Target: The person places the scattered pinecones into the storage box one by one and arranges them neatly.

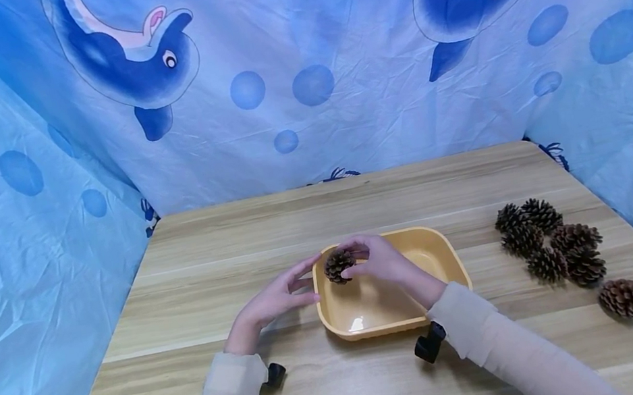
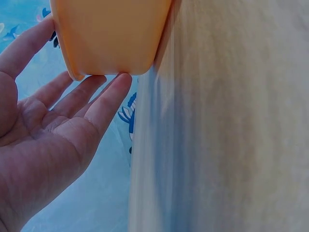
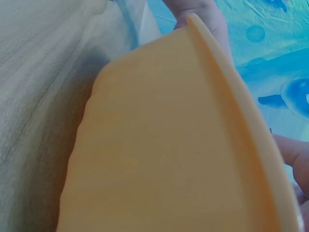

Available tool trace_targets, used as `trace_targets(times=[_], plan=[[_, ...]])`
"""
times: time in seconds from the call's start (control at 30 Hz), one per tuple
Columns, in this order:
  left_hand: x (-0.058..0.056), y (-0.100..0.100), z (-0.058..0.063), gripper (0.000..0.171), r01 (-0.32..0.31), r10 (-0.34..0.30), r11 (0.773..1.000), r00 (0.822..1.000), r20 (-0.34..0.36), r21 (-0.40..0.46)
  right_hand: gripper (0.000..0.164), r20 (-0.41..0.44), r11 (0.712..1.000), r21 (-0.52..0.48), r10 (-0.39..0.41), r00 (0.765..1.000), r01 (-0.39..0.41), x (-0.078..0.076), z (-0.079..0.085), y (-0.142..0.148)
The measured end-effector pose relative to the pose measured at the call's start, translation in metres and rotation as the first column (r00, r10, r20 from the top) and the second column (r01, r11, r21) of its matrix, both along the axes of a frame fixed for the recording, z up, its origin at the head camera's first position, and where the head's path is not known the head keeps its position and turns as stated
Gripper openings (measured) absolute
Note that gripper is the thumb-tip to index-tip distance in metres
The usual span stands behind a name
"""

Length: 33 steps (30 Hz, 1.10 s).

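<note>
An orange-yellow plastic basin (image 1: pixel 369 305) stands on the table, its inside facing up in the head view. Over its left part, my right hand (image 1: pixel 384 261) pinches a brown pine cone (image 1: pixel 339 266) between thumb and fingers. Whether the cone touches the basin floor I cannot tell. At the basin's left end, my left hand (image 1: pixel 273 299) rests its extended fingertips on the rim and outer wall. The left wrist view shows those fingers (image 2: pixel 108 104) against the basin wall (image 2: pixel 111 38). In the right wrist view the basin's side (image 3: pixel 154 135) hides most of the right hand.
Several dark pine cones (image 1: pixel 544 238) lie clustered on the right of the wooden table (image 1: pixel 224 238). A single browner cone (image 1: pixel 629 298) lies nearer the front right. Blue dolphin-print cloth (image 1: pixel 279 32) hangs behind the table and along both sides.
</note>
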<state>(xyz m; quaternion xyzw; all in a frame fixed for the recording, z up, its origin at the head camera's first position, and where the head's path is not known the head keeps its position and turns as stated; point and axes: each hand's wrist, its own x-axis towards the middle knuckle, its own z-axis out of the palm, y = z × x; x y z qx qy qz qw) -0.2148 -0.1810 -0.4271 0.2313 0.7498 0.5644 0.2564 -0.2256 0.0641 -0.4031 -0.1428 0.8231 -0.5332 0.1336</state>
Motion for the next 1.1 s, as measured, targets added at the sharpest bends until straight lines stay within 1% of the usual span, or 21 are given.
trace_targets(times=[0.2,0.27,0.5,0.63,0.8,0.97,1.1], plan=[[0.000,0.000,0.000,0.080,0.002,-0.002,1.000,1.000,0.009,0.006,0.049,0.018,0.999,0.023,-0.027,0.999,0.026,0.000,-0.004,-0.007],[0.000,0.000,-0.001,0.080,0.004,-0.004,1.000,1.000,0.007,0.007,0.048,0.017,0.998,0.037,-0.042,0.999,0.041,0.000,-0.005,-0.010],[0.000,-0.001,-0.001,0.081,0.012,-0.012,1.000,1.000,-0.007,0.017,0.045,0.053,0.996,0.063,-0.070,0.996,0.067,0.001,-0.008,-0.019],[0.000,-0.001,-0.003,0.082,0.006,-0.006,1.000,1.000,0.008,0.019,0.045,0.057,0.994,0.074,-0.085,0.995,0.080,0.002,-0.008,-0.021],[0.000,-0.001,-0.003,0.083,0.002,-0.002,1.000,1.000,0.014,0.027,0.045,0.081,0.993,0.069,-0.099,0.992,0.094,0.003,-0.009,-0.020],[0.001,-0.002,-0.002,0.083,0.003,-0.003,1.000,1.000,0.005,0.027,0.046,0.126,0.993,0.059,-0.110,0.986,0.103,0.002,-0.010,-0.019],[0.001,-0.002,-0.001,0.083,0.005,-0.005,1.000,1.000,-0.001,0.030,0.048,0.130,0.991,0.064,-0.127,0.983,0.120,0.001,-0.010,-0.020]])
